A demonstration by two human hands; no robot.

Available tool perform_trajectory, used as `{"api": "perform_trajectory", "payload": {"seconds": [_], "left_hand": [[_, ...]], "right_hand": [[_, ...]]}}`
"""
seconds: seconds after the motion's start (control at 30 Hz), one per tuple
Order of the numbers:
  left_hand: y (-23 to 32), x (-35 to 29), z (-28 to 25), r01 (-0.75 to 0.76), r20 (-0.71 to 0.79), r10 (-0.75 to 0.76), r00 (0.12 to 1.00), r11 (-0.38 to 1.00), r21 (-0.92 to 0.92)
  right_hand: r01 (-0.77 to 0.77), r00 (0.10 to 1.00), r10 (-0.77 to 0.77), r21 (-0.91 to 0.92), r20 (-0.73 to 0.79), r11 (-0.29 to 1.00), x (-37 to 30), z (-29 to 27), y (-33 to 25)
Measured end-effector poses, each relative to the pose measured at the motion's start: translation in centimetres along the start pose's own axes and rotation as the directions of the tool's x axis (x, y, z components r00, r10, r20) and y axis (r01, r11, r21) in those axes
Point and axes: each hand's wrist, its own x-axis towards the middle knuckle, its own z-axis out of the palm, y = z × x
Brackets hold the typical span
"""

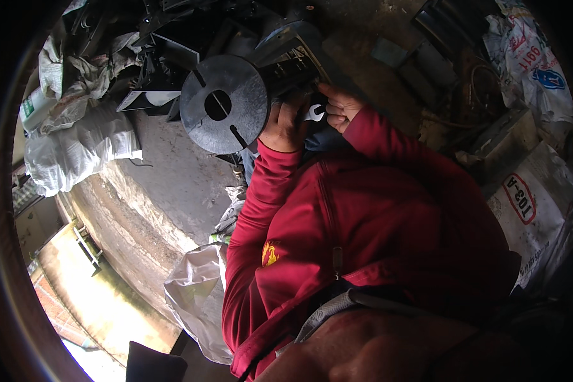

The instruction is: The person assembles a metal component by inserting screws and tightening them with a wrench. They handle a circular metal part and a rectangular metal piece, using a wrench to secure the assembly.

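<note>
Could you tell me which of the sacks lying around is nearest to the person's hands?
The white sack beside the left sleeve; the others lie at the picture's edges.

A rough concrete floor bears white sacks and a crumpled plastic bag

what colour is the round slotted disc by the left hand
Dark grey metal disc, seen best in the head view.

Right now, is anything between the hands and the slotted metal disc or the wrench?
Nothing visible. The left hand is already against the round disc, at its right edge, and the right hand is at the small open-ended wrench beside it.
</note>
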Motion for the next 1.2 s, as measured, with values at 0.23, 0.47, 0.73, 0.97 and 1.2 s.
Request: {"api": "perform_trajectory", "payload": {"seconds": [0.23,0.47,0.73,0.97,1.2], "left_hand": [[1.4,1.4,1.0,-0.062,-0.027,0.065,0.998,0.99,0.127],[1.8,1.8,2.0,-0.133,-0.051,0.148,0.988,0.963,0.233],[1.8,1.5,2.5,-0.161,-0.043,0.174,0.984,0.962,0.222],[2.0,1.4,2.9,-0.153,-0.034,0.164,0.986,0.964,0.219],[2.2,1.9,3.3,-0.151,-0.063,0.172,0.983,0.956,0.253]], "right_hand": [[0.03,1.0,-0.03,-0.034,0.005,0.999,0.7,-1.3,0.2],[0.098,0.995,-0.097,-0.054,0.022,0.994,1.2,-1.6,0.6],[0.11,0.991,-0.105,-0.059,0.083,0.992,1.0,-2.1,0.6],[0.127,0.991,-0.123,-0.091,0.042,0.988,0.6,-1.8,0.4],[0.214,0.977,-0.208,-0.14,0.052,0.967,0.8,-1.9,0.7]]}}
